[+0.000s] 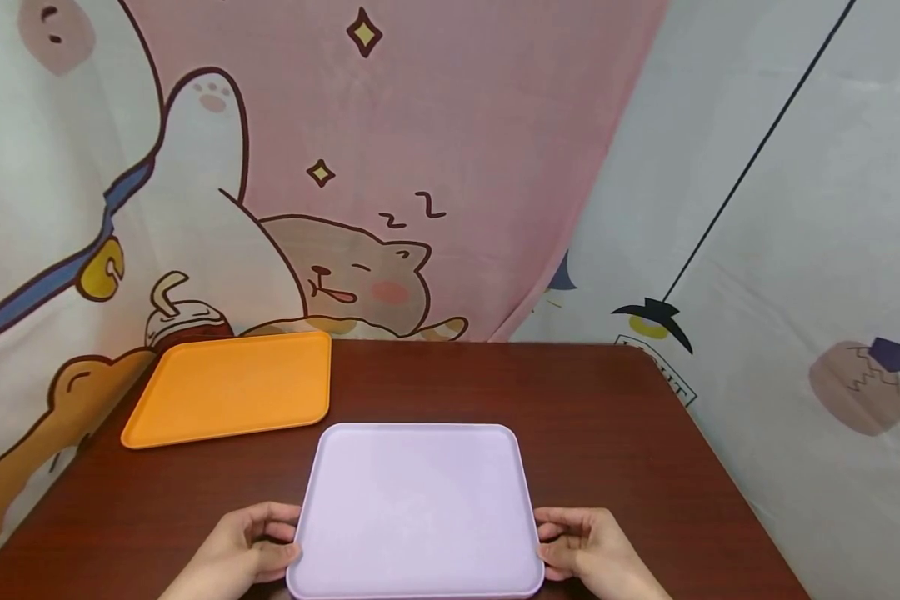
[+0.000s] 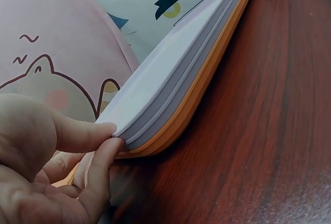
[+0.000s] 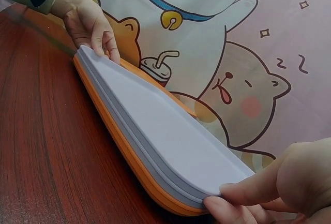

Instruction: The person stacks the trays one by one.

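A lilac rectangular tray (image 1: 416, 508) with rounded corners lies at the near middle of the table, on top of a stack. Both wrist views show more lilac rims under it and orange trays (image 2: 168, 133) at the bottom. My left hand (image 1: 251, 546) pinches the left rim near the front corner, thumb above and fingers against the side. At the opposite rim, my right hand (image 1: 581, 542) grips the lilac tray in the same way. The stack's lower layers are hidden in the head view.
Another orange tray (image 1: 240, 387) lies at the table's back left, its far edge by the cloth. The dark red-brown table (image 1: 607, 442) ends at the back against a hanging cloth (image 1: 495, 125) printed with cartoon animals. More cloth hangs along the left and right sides.
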`<state>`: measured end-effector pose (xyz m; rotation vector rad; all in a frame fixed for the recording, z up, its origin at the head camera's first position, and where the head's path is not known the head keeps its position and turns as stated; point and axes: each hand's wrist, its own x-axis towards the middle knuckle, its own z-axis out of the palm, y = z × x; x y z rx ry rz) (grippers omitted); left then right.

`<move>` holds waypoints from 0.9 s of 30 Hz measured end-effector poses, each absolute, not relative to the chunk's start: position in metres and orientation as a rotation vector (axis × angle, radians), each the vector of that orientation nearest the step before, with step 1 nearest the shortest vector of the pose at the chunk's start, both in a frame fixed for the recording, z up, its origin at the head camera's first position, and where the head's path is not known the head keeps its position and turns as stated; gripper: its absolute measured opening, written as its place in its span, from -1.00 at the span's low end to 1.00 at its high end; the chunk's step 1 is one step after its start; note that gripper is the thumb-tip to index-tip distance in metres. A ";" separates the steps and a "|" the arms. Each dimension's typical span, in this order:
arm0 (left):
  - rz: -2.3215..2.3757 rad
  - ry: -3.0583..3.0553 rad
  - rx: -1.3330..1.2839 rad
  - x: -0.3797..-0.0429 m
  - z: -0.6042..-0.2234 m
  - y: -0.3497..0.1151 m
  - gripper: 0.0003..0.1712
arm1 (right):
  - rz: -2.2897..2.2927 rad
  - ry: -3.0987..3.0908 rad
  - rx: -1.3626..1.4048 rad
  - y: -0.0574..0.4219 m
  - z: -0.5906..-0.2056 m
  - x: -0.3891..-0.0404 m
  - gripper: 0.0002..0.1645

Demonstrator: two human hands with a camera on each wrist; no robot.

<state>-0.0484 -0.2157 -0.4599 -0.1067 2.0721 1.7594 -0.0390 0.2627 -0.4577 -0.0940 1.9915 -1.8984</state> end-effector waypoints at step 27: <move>1.841 2.133 -0.108 -0.053 -0.435 -0.239 -0.44 | -1.925 1.974 -0.118 0.262 -0.425 -0.055 -0.37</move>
